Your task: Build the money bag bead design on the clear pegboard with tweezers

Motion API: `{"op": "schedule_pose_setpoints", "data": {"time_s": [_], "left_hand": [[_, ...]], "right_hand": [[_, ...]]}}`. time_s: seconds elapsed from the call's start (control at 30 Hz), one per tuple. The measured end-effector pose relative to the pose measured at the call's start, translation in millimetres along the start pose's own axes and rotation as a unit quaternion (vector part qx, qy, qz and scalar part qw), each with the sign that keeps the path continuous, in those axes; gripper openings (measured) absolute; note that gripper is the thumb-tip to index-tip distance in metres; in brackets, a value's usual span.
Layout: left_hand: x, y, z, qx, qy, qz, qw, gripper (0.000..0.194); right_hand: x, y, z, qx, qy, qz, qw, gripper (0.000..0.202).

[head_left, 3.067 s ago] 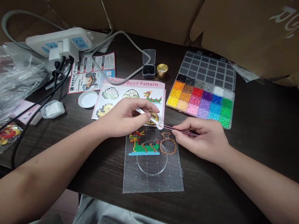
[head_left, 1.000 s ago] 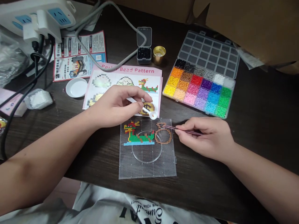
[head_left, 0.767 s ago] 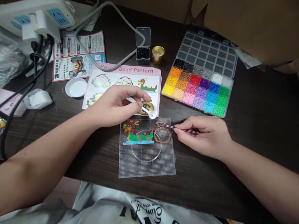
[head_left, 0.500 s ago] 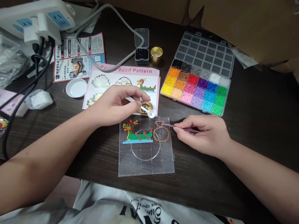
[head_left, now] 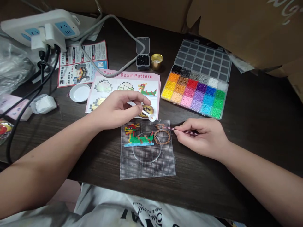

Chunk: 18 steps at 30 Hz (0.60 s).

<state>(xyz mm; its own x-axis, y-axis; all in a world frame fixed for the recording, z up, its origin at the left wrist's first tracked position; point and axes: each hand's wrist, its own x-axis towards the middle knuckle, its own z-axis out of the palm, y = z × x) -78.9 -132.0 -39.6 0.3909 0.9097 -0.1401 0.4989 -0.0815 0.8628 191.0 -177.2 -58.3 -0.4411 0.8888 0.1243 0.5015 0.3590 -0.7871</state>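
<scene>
My left hand [head_left: 123,108] pinches a small white spoon [head_left: 151,117] over the lower part of the pattern sheet [head_left: 153,81]; a few brown bits lie in its bowl. My right hand [head_left: 201,135] grips thin pink tweezers [head_left: 187,131], whose tips touch the brown bead outline [head_left: 162,137] near its narrow top. That outline sits on the clear pegboard [head_left: 148,170], beside a green, red and yellow dragon boat of beads [head_left: 139,138] with a light blue base. Whether a bead is between the tips is too small to tell.
An open box of coloured beads [head_left: 197,90] lies at the right. Behind the sheet stand a small box of black beads [head_left: 143,60] and a gold cup [head_left: 156,61]. Leftward are a white dish [head_left: 80,92], a bag of white beads [head_left: 44,104], a power strip [head_left: 54,23] and cables.
The camera view has shifted slightly. The tweezer tips have moved slightly left along the top of the brown outline. Both hands keep their holds.
</scene>
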Motion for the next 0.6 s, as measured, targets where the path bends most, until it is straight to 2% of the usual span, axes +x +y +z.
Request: {"op": "schedule_pose_setpoints", "data": {"time_s": [0.6], "left_hand": [[-0.5,-1.8,-0.3,-0.017,-0.011,0.001,1.0,0.023]], "right_hand": [[-0.8,0.5,0.1,0.009,0.006,0.012,1.0,0.005]]}}
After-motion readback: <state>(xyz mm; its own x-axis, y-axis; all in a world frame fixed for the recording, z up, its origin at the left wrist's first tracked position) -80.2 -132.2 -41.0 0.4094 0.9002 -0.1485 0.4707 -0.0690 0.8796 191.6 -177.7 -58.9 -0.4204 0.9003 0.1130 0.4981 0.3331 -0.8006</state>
